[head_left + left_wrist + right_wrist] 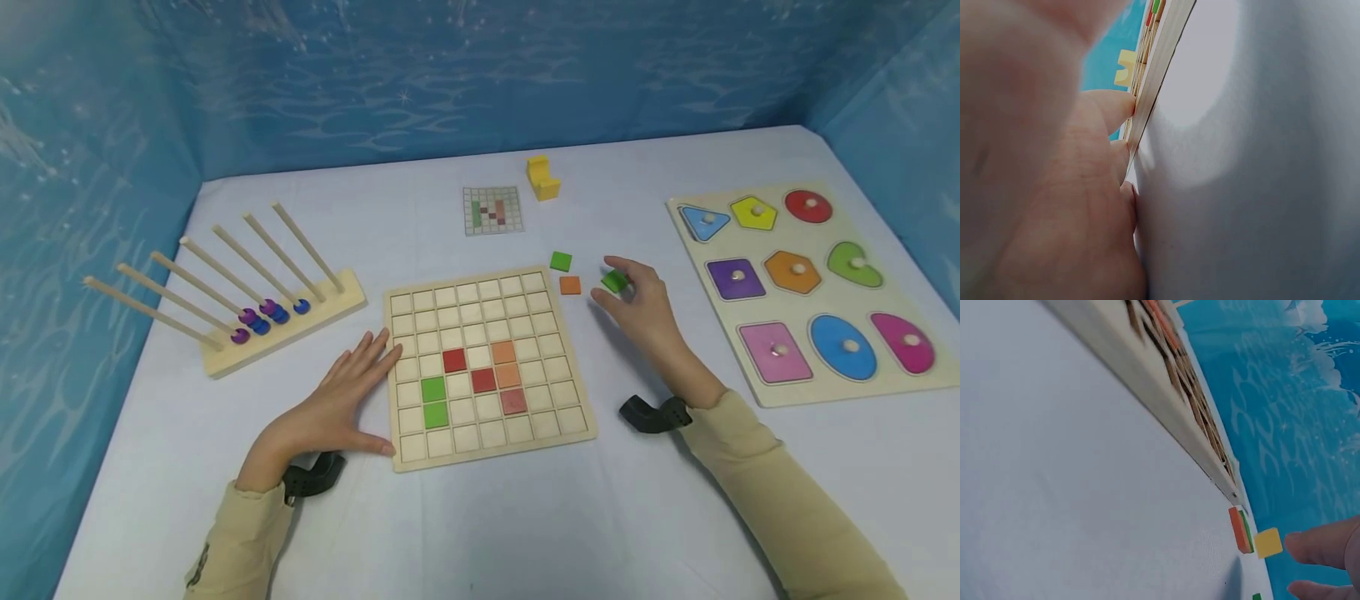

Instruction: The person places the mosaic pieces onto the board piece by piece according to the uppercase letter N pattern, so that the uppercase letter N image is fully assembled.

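A wooden grid board (491, 454) lies in the middle, with red, orange and green square tiles in some of its cells. My left hand (337, 400) rests at its left side, fingers spread and touching the edge, the thumb at the near left corner. In the left wrist view, fingertips (1124, 109) meet the board's rim. To the right of the board, my right hand (637, 304) is over a green tile (615, 281), thumb and index finger apart on either side of it. Nearby lie another green tile (561, 261) and an orange tile (570, 285).
A printed grid card (492, 210) lies behind the board beside a yellow notched block (543, 179). At left stands a peg rack (285, 329) with several purple and blue beads and tall slanting rods. A knobbed shape puzzle (795, 325) lies at right.
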`<state>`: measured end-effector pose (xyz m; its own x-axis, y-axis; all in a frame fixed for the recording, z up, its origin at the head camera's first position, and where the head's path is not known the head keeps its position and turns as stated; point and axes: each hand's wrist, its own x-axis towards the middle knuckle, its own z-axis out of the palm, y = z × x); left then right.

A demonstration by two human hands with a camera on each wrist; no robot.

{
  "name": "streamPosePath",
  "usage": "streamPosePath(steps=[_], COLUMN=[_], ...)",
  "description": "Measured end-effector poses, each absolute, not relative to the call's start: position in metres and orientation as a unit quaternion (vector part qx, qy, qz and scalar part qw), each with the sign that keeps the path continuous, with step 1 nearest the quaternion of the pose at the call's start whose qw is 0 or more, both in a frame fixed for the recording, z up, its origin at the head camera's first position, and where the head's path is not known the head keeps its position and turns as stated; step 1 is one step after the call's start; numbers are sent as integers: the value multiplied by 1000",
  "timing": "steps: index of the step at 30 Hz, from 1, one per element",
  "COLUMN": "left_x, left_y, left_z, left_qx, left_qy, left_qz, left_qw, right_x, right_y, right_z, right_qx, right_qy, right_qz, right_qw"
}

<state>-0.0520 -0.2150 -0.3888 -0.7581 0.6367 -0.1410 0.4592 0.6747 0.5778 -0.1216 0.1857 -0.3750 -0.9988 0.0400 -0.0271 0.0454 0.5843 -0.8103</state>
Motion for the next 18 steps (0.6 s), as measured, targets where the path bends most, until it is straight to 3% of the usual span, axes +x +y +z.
streamPosePath(steps=[18], left_x=[-52], left_y=[-214], left_z=[-387], left_qx=[301], left_qy=[900], left_qz=[264], left_qw=[171], right_x=[-123], right_y=[183], right_z=[-388], right_qx=[-51], right_qy=[922], right_qz=[-379], right_qw=[-56])
